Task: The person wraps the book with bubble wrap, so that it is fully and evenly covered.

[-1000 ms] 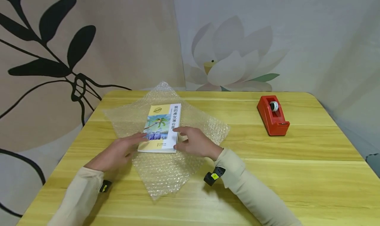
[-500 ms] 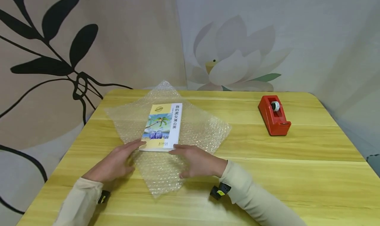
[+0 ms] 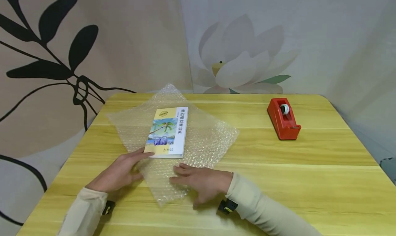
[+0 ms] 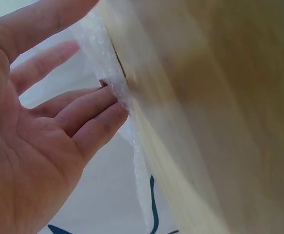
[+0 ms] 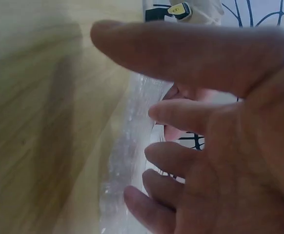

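Observation:
A paperback book [image 3: 165,132] with a palm-tree cover lies face up on a sheet of bubble wrap [image 3: 210,136], which is set cornerwise on the table. At the book's lower left corner rests my left hand [image 3: 119,170], its fingers loosely extended. In the left wrist view its fingertips [image 4: 115,114] come right to the wrap's edge, the palm holding nothing. My right hand [image 3: 202,182] is spread over the wrap's near right side, below the book. The right wrist view shows its fingers [image 5: 171,158] apart over the wrap, with nothing held.
A red tape dispenser [image 3: 283,120] with a small roll stands on the right rear part of the wooden table [image 3: 325,181]. Behind the table's far edge is a wall covering [image 3: 139,40] printed with leaves and a large flower.
My right hand has drawn back from the book's right side toward the near part of the wrap. The left hand has slid down to the book's lower corner.

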Available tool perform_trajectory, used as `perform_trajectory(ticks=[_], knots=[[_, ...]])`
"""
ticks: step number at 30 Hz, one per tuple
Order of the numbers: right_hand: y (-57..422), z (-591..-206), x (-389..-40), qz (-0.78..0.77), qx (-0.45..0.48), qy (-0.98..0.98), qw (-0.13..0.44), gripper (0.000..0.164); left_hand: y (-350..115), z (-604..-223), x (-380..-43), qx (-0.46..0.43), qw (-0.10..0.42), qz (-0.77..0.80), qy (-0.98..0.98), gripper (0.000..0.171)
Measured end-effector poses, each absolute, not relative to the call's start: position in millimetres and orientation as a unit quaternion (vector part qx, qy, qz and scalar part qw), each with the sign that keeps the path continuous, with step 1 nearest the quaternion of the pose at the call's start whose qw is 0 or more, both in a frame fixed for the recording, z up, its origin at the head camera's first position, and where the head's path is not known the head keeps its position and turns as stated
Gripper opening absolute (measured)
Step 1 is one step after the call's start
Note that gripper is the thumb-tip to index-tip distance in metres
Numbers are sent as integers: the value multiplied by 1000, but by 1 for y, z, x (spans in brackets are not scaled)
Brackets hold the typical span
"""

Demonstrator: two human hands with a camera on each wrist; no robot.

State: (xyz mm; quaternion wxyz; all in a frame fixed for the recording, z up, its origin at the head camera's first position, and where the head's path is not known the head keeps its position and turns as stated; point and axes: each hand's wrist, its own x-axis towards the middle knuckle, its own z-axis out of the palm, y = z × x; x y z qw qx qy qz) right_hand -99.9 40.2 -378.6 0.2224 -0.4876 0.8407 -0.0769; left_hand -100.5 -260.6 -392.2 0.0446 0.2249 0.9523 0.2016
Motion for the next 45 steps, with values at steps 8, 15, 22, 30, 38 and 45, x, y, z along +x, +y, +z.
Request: perform_trajectory(ticks=[8,15,22,30,38,45], knots=[[33,-378,-98,-36,-469,860,201,96,-262,-392,-100,250,18,186,950,24],[34,-381,-103,2,-456,876,159,92,-263,-390,-103,260,22,198,945,18],[40,-383,-114,-16,-447,883,143,64,-261,-387,-106,253,35,210,944,16],[45,-374,-127,-91,-412,892,161,47,-262,-383,-110,225,67,213,948,9],[46,-364,-145,-130,-415,890,132,41,-264,-380,-120,221,43,219,949,10],[47,-364,-161,-186,-404,891,85,22,-263,-378,-135,198,27,209,957,7]])
